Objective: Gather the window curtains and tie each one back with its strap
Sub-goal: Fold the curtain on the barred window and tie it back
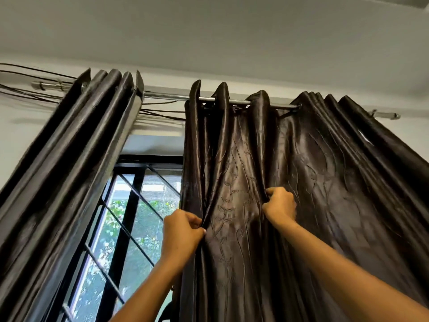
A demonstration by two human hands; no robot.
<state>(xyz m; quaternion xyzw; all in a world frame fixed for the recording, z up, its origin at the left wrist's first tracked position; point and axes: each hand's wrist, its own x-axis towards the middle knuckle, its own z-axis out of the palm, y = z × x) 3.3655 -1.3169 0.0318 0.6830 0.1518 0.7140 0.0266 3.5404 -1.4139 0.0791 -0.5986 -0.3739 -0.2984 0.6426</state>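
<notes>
Two forearms reach up from below. The left hand (183, 231) pinches a fold near the right curtain (313, 182)'s inner edge; the right hand (281, 206), apart from it, grips a pleat further along. Left of both hangs the left curtain (76, 147), already bunched. Above them runs the rod (167, 96). This looks like the gathering step; next, folds likely need sliding rightward. No strap is visible.
</notes>
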